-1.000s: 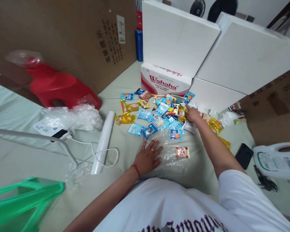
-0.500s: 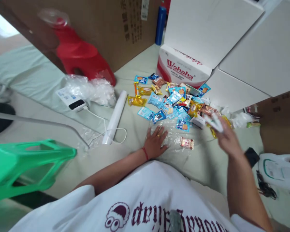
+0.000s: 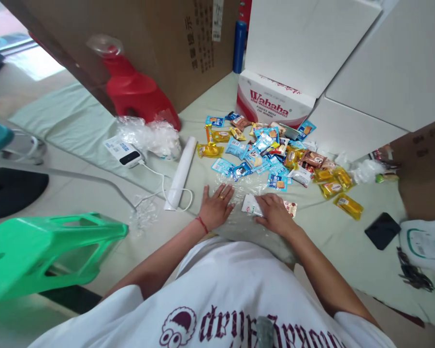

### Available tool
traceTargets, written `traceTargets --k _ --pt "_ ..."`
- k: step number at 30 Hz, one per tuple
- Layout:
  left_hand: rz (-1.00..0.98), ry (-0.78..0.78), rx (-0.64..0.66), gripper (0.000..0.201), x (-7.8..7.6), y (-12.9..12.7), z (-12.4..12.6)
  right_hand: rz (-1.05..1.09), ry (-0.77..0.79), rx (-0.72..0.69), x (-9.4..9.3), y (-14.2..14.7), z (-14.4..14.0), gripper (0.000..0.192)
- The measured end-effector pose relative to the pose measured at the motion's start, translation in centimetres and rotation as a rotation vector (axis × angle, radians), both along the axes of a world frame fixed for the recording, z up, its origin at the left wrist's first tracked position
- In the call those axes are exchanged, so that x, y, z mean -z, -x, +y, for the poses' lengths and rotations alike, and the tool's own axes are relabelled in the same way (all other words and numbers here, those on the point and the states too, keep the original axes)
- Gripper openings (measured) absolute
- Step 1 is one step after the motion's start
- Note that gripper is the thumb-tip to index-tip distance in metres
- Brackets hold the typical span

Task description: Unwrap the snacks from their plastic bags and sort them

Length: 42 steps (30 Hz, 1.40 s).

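Lowered, right hand (image 3: 273, 215) now presses white packet (image 3: 251, 205) under fingertips.

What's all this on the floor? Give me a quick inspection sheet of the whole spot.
Surface: pale green mat on the floor.
Job's things: white packet and clear plastic sheet; snack packet pile behind.
Clutter: white roll, crumpled plastic, black phone.
Hands: left hand flat on the sheet; right hand on the white packet.
Cables: white cable from a small device.
Surroundings: Wahaha box, red stool, green stool.
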<state>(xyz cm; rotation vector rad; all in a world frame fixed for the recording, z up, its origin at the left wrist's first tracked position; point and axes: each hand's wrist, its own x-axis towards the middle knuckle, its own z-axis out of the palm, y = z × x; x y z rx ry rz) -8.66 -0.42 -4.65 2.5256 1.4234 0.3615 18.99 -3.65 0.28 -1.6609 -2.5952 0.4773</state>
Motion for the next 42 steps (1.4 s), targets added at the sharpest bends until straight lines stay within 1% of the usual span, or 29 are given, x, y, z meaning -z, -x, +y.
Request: traceTargets --k 2,6,10,12,14,17,19,21,23,25,27,28,30,31,32,34,35,36,37,38,39,40,41,42 --pt "0.012 -0.015 -0.002 0.057 0.2 0.0 -0.1 -0.061 -0.001 0.021 -0.5 0.7 0.1 0.066" --pt "0.009 -0.030 -0.011 0.058 0.5 -0.2 -0.2 -0.173 0.014 0.099 -0.8 1.1 -0.3 0.063" --pt "-0.010 -0.024 -0.019 0.059 0.6 -0.3 -0.2 -0.222 0.008 0.074 -0.9 0.7 -0.7 0.060" --pt "-0.028 -0.018 -0.025 0.059 0.6 -0.4 -0.1 -0.180 0.005 0.055 -1.2 -0.3 -0.8 0.061" --pt "-0.049 -0.010 -0.027 0.060 0.5 -0.4 -0.1 -0.105 -0.022 0.041 -2.0 -2.0 -0.6 0.062" --pt "-0.070 -0.002 -0.030 0.060 0.4 -0.4 -0.2 0.031 -0.129 0.041 -3.6 -4.3 0.0 0.064" --pt "-0.073 0.002 -0.028 0.059 0.3 -0.4 -0.3 0.104 -0.184 0.009 -4.3 -4.5 0.8 0.064" --pt "-0.070 0.005 -0.026 0.059 0.2 -0.3 -0.3 0.138 -0.180 -0.069 -4.0 -3.2 1.9 0.065" --pt "-0.065 0.007 -0.030 0.060 0.1 -0.3 -0.2 0.124 -0.122 -0.153 -2.7 -0.9 3.3 0.065" --pt "-0.063 0.006 -0.045 0.063 0.0 -0.2 -0.2 0.081 -0.052 -0.191 -1.2 1.2 4.5 0.066" --pt "-0.071 -0.010 -0.068 0.065 -0.1 0.1 -0.3 0.074 -0.023 -0.202 -0.3 2.1 5.1 0.066" --pt "-0.081 -0.029 -0.085 0.065 -0.1 0.4 -0.5 0.100 -0.033 -0.205 -0.3 1.9 4.9 0.065" --pt "-0.110 -0.081 -0.106 0.061 0.0 1.2 -1.2 0.194 -0.079 -0.213 -0.9 0.6 3.7 0.063" --pt "-0.132 -0.103 -0.079 0.059 0.0 1.7 -1.6 0.237 -0.094 -0.219 -1.4 -0.4 2.6 0.064" --pt "-0.159 -0.112 -0.015 0.057 0.1 2.3 -2.1 0.264 -0.095 -0.227 -1.8 -1.4 1.3 0.067" --pt "-0.225 -0.085 0.195 0.058 0.4 3.2 -3.1 0.256 -0.061 -0.252 -2.0 -3.4 -1.5 0.072" --pt "-0.259 -0.055 0.293 0.061 0.5 3.5 -3.6 0.239 -0.050 -0.252 -1.8 -4.1 -2.7 0.068" --pt "-0.290 -0.024 0.355 0.066 0.5 3.7 -3.9 0.226 -0.049 -0.241 -1.4 -4.7 -3.6 0.057" --pt "-0.313 0.008 0.365 0.074 0.6 3.7 -4.2 0.225 -0.058 -0.224 -0.8 -5.2 -4.3 0.043" --pt "-0.324 0.037 0.329 0.084 0.5 3.6 -4.3 0.239 -0.070 -0.208 -0.2 -5.5 -4.5 0.032" --pt "-0.320 0.064 0.263 0.092 0.4 3.4 -4.3 0.265 -0.080 -0.199 0.2 -5.8 -4.3 0.027" --pt "-0.306 0.089 0.191 0.095 0.2 3.1 -4.2 0.295 -0.082 -0.198 0.4 -5.9 -3.7 0.027" --pt "-0.285 0.112 0.127 0.088 0.0 2.8 -3.9 0.322 -0.070 -0.204 0.4 -6.0 -2.8 0.027" --pt "-0.269 0.130 0.074 0.071 -0.2 2.5 -3.5 0.343 -0.047 -0.209 0.2 -6.1 -1.5 0.027"
